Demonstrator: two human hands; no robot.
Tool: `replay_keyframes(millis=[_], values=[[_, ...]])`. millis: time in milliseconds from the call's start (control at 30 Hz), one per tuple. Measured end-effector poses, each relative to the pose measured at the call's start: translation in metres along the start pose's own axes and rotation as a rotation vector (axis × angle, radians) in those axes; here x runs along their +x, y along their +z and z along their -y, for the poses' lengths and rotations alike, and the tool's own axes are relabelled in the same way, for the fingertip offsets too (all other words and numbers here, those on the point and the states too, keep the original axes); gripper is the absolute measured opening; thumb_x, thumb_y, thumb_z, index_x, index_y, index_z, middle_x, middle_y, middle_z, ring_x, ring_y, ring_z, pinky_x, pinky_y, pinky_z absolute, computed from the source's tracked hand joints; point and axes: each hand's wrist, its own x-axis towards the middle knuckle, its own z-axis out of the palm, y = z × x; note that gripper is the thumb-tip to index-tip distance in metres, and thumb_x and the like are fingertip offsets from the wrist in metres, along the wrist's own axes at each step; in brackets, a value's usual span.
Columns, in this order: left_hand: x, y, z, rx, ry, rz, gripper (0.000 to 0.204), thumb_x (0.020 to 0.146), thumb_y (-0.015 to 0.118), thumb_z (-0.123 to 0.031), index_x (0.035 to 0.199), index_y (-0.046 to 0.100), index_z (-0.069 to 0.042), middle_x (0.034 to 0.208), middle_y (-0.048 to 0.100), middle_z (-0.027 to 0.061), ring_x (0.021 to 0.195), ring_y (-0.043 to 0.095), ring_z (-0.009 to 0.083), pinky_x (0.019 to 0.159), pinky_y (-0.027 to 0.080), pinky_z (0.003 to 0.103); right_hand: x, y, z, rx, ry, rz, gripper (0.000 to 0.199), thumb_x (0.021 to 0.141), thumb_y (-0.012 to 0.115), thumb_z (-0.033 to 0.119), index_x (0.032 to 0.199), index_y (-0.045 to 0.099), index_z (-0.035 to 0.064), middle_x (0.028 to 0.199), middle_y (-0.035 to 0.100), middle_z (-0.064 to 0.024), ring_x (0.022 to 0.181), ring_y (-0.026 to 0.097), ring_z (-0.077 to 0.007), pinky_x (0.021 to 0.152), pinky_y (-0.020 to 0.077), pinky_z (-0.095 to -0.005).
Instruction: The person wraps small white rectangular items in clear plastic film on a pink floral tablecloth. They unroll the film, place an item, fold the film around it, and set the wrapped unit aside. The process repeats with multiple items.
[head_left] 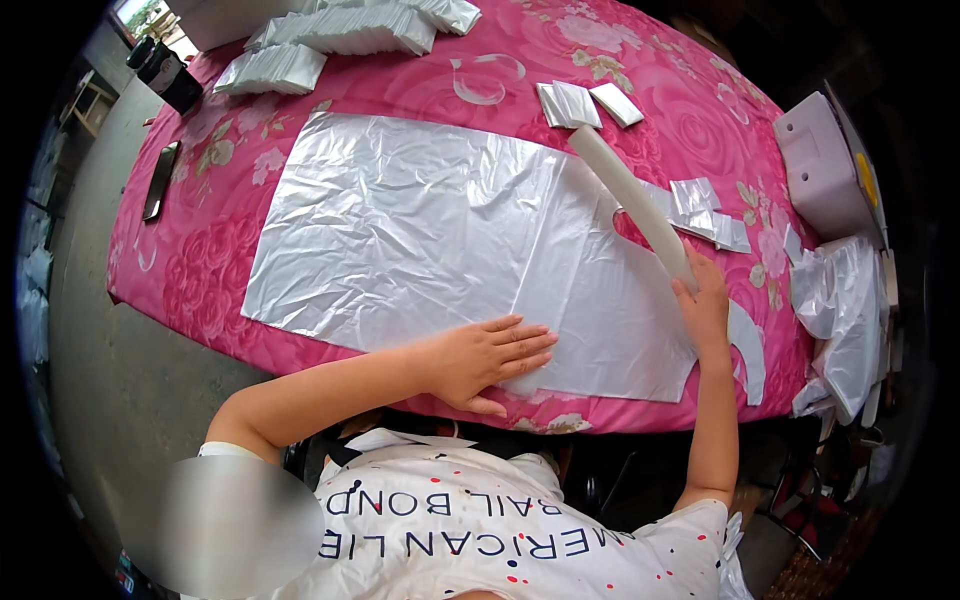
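A large silvery-white plastic sheet (400,220), wrinkled over its left part and smoother at the right, lies spread on the table. My left hand (490,362) rests flat on its near edge, fingers stretched out to the right. In my right hand (706,300) is a long, pale, flat strip (635,195), gripped at its near end. The strip slants away to the far left, over the sheet's right side. Whether it touches the sheet along its length I cannot tell. A curved white piece (745,350) lies right of my right forearm.
Folded plastic packets (570,104) lie beyond the strip, with more silvery pieces (705,210) to its right. Stacks of packets (350,30), a black bottle (165,75) and a phone (161,181) are on the pink floral cloth (200,270). A white box (825,170) and a plastic bundle (840,310) stand right.
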Motion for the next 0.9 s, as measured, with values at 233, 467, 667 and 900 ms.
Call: replay_keyframes(millis=[233, 467, 667, 900], values=[[0.003, 0.017, -0.048, 0.109, -0.187, 0.094, 0.081, 0.077, 0.057, -0.042, 0.139, 0.025, -0.001, 0.146, 0.022, 0.0157, 0.136, 0.021, 0.0279, 0.111, 0.016, 0.042, -0.039, 0.027, 0.076, 0.182, -0.473, 0.291, 0.053, 0.065, 0.068, 0.004, 0.116, 0.056, 0.0091, 0.111, 0.059, -0.0075, 0.102, 0.053, -0.0262, 0.089, 0.0405, -0.0376], [-0.003, 0.036, -0.06, 0.317, -0.207, 0.032, 0.059, 0.084, 0.041, -0.021, 0.139, 0.028, -0.003, 0.145, 0.026, 0.0143, 0.134, 0.026, 0.0258, 0.108, 0.022, 0.039, 0.015, 0.047, 0.079, 0.13, -0.543, 0.155, 0.05, 0.068, 0.065, 0.001, 0.117, 0.056, 0.0091, 0.113, 0.059, -0.0062, 0.104, 0.052, -0.0263, 0.092, 0.0379, -0.0394], [-0.004, 0.02, -0.053, 0.258, -0.125, 0.062, 0.06, 0.083, 0.049, -0.025, 0.136, 0.032, -0.003, 0.144, 0.029, 0.0139, 0.133, 0.028, 0.0254, 0.107, 0.024, 0.039, 0.082, 0.066, 0.064, 0.082, -0.499, -0.023, 0.05, 0.071, 0.064, 0.001, 0.12, 0.055, 0.008, 0.115, 0.058, -0.0078, 0.108, 0.05, -0.0276, 0.095, 0.0371, -0.0391], [-0.023, 0.02, -0.038, 0.082, 0.067, -0.031, 0.051, 0.08, 0.059, -0.024, 0.124, 0.047, 0.0, 0.132, 0.044, 0.0146, 0.122, 0.043, 0.0264, 0.104, 0.035, 0.038, 0.025, 0.049, 0.087, 0.252, -0.606, 0.337, 0.052, 0.064, 0.055, -0.008, 0.115, 0.056, 0.003, 0.124, 0.05, -0.0124, 0.114, 0.046, -0.0315, 0.096, 0.0396, -0.0388]])
